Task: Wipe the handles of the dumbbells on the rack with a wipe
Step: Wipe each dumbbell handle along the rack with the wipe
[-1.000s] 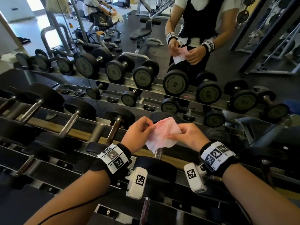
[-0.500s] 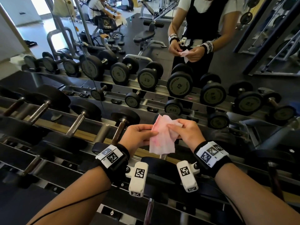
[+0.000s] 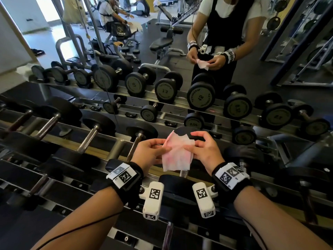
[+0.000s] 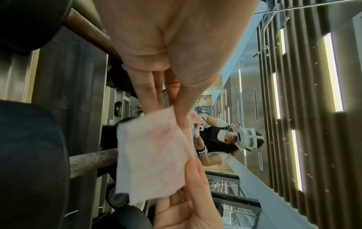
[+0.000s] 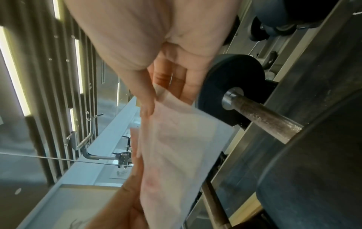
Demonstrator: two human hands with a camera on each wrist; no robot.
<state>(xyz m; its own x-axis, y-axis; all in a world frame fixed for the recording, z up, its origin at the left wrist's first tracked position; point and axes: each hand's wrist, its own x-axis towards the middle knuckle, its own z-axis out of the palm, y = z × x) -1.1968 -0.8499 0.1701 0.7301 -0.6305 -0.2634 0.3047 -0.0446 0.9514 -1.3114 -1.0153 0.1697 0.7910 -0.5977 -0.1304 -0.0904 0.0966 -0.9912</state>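
A pale pink wipe (image 3: 177, 153) hangs spread between both my hands above the rack. My left hand (image 3: 151, 151) pinches its left edge and my right hand (image 3: 201, 148) pinches its right edge. The wipe (image 4: 150, 158) shows in the left wrist view in front of a rusty dumbbell handle (image 4: 92, 161). In the right wrist view the wipe (image 5: 176, 155) hangs beside a metal dumbbell handle (image 5: 262, 119) with a black end plate. Under the wipe in the head view, a dumbbell handle (image 3: 183, 173) peeks out. Neither hand touches a handle.
More dumbbells lie to the left on the rack (image 3: 108, 154), their handles (image 3: 89, 138) bare. A mirror behind the rack reflects a row of dumbbells (image 3: 201, 96), me and a seated person (image 3: 111, 13). Another dumbbell (image 3: 302, 177) lies at my right.
The wipe has been unfolded and spread flatter between my hands. Both hands have stayed in the same spot above the rack, with the fingers shifted along the wipe's edges.
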